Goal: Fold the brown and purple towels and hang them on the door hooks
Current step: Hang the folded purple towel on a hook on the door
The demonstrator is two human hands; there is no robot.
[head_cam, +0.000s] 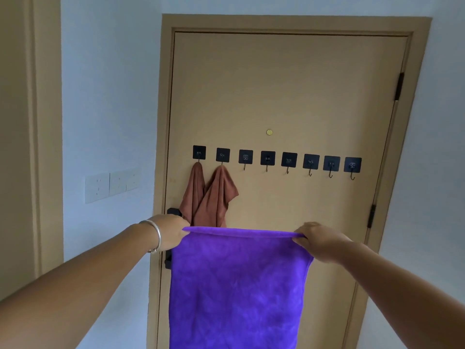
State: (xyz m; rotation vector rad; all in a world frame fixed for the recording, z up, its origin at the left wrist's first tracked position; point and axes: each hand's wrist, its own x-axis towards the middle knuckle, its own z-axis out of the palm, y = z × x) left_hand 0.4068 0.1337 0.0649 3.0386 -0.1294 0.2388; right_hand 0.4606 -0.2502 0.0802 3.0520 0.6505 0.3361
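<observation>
A purple towel (236, 285) hangs stretched between my hands in front of the tan door (289, 96). My left hand (169, 231) pinches its upper left corner and my right hand (318, 241) pinches its upper right corner. The towel's top edge is doubled over and its lower part runs out of the frame. Two brown towels (214, 197) hang on the door, one on each of the two leftmost hooks. A row of several black square hooks (276, 159) runs across the door, and those to the right of the brown towels are bare.
A black door handle (173, 212) sits at the door's left edge, partly hidden behind my left hand and the purple towel. White wall switches (110, 183) are left of the door. A small brass peephole (269, 132) is above the hooks.
</observation>
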